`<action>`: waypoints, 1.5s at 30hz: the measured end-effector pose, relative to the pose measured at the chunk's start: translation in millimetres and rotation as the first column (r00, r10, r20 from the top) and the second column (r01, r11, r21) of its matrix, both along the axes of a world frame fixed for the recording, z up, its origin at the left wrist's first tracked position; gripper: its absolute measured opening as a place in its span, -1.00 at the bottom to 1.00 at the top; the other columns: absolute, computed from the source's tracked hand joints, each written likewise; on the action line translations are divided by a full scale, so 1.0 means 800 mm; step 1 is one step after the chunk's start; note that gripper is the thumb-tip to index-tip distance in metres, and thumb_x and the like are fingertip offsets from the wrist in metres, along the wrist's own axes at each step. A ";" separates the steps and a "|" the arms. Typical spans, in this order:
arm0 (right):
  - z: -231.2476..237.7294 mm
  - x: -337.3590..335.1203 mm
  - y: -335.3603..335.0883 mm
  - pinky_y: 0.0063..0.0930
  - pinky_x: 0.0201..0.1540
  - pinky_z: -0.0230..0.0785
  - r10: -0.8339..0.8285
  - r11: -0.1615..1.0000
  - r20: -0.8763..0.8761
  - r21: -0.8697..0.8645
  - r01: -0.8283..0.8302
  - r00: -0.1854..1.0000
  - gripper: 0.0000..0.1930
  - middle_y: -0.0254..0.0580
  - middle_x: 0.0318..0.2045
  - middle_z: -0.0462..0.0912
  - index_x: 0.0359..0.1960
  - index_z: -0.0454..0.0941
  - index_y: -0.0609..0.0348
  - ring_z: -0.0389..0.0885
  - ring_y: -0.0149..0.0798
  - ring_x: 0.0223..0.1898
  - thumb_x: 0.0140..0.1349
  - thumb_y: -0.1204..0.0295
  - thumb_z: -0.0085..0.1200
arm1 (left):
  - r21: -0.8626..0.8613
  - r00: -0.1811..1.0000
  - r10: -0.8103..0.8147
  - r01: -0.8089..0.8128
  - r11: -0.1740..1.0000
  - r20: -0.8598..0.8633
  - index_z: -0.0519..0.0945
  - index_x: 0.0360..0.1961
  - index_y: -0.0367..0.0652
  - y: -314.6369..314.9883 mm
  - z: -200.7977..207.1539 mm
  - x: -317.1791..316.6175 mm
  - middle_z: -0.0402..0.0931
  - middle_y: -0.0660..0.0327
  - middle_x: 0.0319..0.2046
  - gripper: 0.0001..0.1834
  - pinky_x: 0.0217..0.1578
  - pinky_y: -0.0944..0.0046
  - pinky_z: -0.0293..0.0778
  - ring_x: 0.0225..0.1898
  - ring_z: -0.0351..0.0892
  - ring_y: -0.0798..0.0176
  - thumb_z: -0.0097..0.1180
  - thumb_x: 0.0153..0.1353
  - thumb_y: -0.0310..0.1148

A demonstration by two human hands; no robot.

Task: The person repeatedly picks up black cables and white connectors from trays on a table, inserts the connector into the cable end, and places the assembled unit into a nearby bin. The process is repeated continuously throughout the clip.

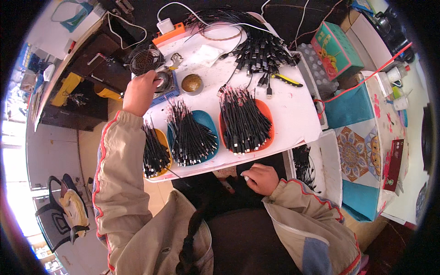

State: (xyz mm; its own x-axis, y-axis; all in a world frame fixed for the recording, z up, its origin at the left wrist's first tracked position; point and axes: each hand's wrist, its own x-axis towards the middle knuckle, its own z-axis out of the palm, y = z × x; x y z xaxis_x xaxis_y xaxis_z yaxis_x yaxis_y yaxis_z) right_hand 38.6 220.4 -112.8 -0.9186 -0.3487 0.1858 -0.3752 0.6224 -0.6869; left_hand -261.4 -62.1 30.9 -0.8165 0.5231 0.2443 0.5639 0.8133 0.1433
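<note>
My left hand (141,93) reaches over the table's left side with its fingers closed beside a small blue device (172,86). A small dark tip pokes out beside that hand, but what the fingers hold is hidden. Low in front of my body, past the table's near edge, my right hand (262,179) is curled, a small white spot at its fingertips. Bundles of black cables with pinkish wire ends lie in a yellow tray (160,136), a blue tray (200,116) and an orange tray (264,110). A round metal cup (191,84) of brownish material stands right of the device.
The white table (295,117) carries a large pile of black cables (263,50), yellow-black pliers (287,80), a black fan (146,60) and an orange power strip (168,35). To the right stand a white bin (327,160) with cables and a green-pink box (337,51).
</note>
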 end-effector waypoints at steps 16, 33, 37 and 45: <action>-0.005 -0.001 -0.001 -0.30 -0.35 0.44 0.010 1.000 -0.036 -0.022 -0.011 0.999 -0.81 -0.26 -0.47 0.55 -0.28 0.51 0.11 0.53 -0.17 -0.36 0.02 0.47 0.12 | -0.150 0.992 0.076 -0.060 0.987 0.101 0.59 -0.42 -0.19 -0.034 -0.025 -0.037 0.55 -0.05 -0.47 -0.87 -0.31 -0.03 0.47 -0.36 0.56 -0.14 0.14 0.09 -0.34; -0.006 0.000 0.003 -0.31 -0.35 0.44 0.004 1.000 -0.043 -0.030 -0.005 0.999 -0.80 -0.27 -0.48 0.52 -0.28 0.50 0.08 0.52 -0.19 -0.35 0.01 0.45 0.13 | -0.481 0.997 -0.031 0.061 0.875 0.070 0.60 -0.48 -0.23 -0.014 -0.013 -0.064 0.57 -0.04 -0.46 -0.84 -0.27 0.01 0.51 -0.29 0.59 -0.10 0.21 0.03 -0.34; -0.010 0.003 0.003 -0.30 -0.33 0.44 0.016 1.000 -0.031 0.024 -0.015 0.999 -0.81 -0.26 -0.48 0.52 -0.28 0.50 0.09 0.52 -0.19 -0.34 0.02 0.44 0.12 | -0.417 0.999 0.038 -0.024 0.909 0.026 0.59 -0.44 -0.26 -0.014 -0.013 -0.047 0.58 -0.04 -0.44 -0.82 -0.28 0.00 0.50 -0.31 0.59 -0.11 0.20 0.06 -0.33; 0.004 0.012 -0.002 -0.26 -0.31 0.43 -0.012 0.999 0.004 -0.047 0.012 1.000 -0.84 -0.18 -0.44 0.55 -0.27 0.51 0.12 0.53 -0.11 -0.35 0.09 0.43 0.09 | 0.710 0.977 -0.061 -0.107 0.696 0.206 0.59 -0.27 -0.37 0.022 0.028 0.139 0.58 0.22 -0.52 -0.85 -0.48 0.41 0.37 -0.53 0.48 0.42 0.14 0.21 -0.47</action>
State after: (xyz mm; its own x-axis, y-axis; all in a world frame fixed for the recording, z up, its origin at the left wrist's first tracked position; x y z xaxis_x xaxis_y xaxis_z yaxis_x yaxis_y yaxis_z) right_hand 48.2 219.2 -109.3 -0.9234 -0.3287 0.1982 -0.3653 0.5937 -0.7170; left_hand -150.5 -44.3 53.5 -0.8988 0.2390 0.3675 0.4373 0.4289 0.7904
